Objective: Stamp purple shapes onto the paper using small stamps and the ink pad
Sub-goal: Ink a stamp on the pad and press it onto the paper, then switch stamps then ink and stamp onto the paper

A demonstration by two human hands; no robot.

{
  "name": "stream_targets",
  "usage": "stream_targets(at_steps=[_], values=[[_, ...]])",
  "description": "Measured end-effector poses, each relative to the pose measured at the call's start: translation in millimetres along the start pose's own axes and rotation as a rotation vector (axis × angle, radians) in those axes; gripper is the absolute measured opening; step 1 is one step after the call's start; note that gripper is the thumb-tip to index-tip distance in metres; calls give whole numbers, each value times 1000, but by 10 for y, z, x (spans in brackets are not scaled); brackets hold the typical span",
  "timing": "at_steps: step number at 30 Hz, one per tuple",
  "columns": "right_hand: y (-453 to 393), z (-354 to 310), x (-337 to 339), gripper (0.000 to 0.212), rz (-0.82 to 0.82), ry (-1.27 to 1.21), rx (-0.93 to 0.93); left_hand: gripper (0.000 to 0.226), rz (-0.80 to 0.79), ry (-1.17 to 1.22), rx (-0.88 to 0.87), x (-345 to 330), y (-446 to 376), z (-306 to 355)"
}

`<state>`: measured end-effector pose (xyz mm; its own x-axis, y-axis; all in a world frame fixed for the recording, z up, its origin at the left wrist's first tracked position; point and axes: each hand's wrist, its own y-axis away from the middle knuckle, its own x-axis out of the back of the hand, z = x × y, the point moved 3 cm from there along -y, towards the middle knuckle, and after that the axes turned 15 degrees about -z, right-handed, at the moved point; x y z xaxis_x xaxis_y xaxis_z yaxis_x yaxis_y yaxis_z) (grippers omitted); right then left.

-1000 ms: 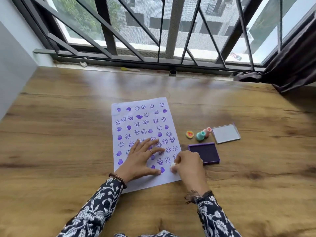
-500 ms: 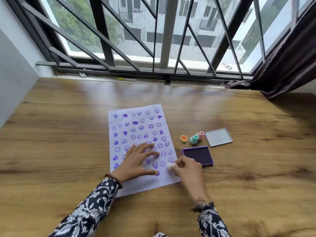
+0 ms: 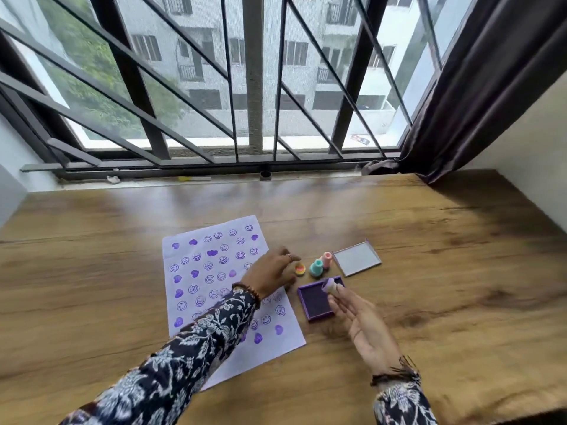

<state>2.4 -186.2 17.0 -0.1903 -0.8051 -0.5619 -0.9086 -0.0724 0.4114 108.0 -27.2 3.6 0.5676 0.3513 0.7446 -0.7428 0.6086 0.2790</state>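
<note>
A white paper [image 3: 214, 271] covered with purple hearts and smiley prints lies on the wooden table. To its right sits the open purple ink pad [image 3: 314, 302]. My right hand [image 3: 359, 323] holds a small white stamp [image 3: 329, 285] by the fingertips, its purple face turned up over the pad's far corner. My left hand [image 3: 270, 269] reaches across the paper, fingers apart, to a yellow-orange stamp [image 3: 300, 269]; whether it touches it is unclear. A teal stamp [image 3: 316, 267] and a pink stamp [image 3: 327, 259] stand just beyond.
The ink pad's lid [image 3: 357, 262] lies open-side up behind the pad. A barred window [image 3: 254, 87] runs along the table's far edge, with a dark curtain [image 3: 460, 102] at the right. A white wall [image 3: 534, 148] borders the table on the right.
My right hand lifted the stamp off the paper and carried it right, over the ink pad. My left hand left the paper and reached right toward the yellow-orange stamp. The camera tilted up.
</note>
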Motion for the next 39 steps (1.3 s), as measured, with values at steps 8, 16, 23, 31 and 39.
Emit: stream_targets(at_steps=[8, 16, 23, 31, 39], values=[[-34, 2, -37, 17, 41, 126, 88, 18, 138, 335, 76, 53, 9, 73], [-104, -100, -342, 20, 45, 542, 295, 6, -27, 1341, 134, -71, 375, 268], [-85, -124, -437, 25, 24, 747, 316, 13, -31, 1441, 150, -97, 456, 259], [-68, -174, -471, 28, 31, 839, 336, 31, 15, 1457, 115, -61, 500, 175], [-190, -209, -508, 18, -36, 812, 246, 22, -1, 1474, 94, -107, 435, 43]])
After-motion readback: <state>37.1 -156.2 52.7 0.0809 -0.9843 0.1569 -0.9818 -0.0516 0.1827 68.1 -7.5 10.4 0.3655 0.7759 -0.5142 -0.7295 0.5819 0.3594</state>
